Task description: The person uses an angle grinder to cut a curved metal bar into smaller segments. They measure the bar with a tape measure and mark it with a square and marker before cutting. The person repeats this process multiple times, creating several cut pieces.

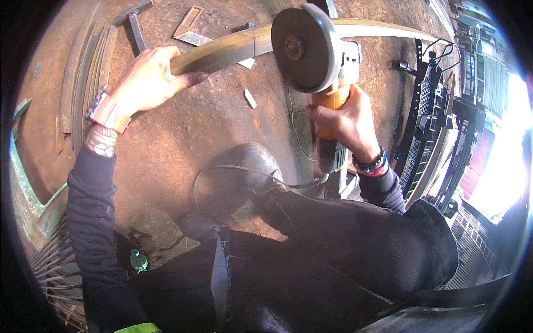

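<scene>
An angle grinder (336, 100) with a yellow body and a dark round disc (302, 49) is gripped in my right hand (350, 122). Its disc stands upright in front of a long metal bar (230, 49) that runs left to right across the far side; whether they touch I cannot tell. My left hand (147, 80) is closed around the bar's left end, thumb on the near side. A thin dark line crosses the bar between my hand and the disc. From the grinder's rear end a power cord (239, 168) loops past my boot (244, 166).
Long metal strips (83, 77) lie on the brown floor at left. Cut metal pieces (191, 25) are at the far side, and a small offcut (250, 99) lies nearer. Black metal frames (425, 111) stand at right. A green bottle (138, 261) is by my left leg.
</scene>
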The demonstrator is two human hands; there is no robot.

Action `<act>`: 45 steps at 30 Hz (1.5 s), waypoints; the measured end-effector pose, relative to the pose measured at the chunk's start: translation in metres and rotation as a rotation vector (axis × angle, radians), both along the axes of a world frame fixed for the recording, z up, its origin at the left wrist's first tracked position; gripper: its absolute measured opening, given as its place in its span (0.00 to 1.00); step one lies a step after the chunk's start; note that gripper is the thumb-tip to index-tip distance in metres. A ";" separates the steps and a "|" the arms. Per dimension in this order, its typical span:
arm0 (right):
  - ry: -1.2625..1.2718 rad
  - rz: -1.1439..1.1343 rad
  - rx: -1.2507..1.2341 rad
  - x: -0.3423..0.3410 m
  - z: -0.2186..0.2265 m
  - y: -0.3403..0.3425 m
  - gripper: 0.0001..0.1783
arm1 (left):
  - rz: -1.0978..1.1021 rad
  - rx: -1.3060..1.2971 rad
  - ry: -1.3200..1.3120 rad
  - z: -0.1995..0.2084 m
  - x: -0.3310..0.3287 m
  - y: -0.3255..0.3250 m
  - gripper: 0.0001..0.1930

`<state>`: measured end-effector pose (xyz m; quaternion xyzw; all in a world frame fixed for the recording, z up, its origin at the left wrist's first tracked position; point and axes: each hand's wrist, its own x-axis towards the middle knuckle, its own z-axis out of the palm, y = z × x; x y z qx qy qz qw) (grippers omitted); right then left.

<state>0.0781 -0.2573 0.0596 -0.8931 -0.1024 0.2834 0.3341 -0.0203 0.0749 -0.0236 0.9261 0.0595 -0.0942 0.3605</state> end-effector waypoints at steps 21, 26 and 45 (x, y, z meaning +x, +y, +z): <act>-0.065 0.037 -0.073 -0.017 -0.008 0.006 0.29 | 0.046 0.400 -0.145 0.013 -0.019 -0.025 0.24; -0.049 0.060 -0.001 -0.017 -0.012 0.004 0.26 | 0.085 0.427 -0.256 0.006 -0.023 -0.030 0.22; -0.123 0.076 -0.063 -0.017 -0.005 0.013 0.22 | 0.065 0.508 -0.237 0.007 -0.025 -0.037 0.23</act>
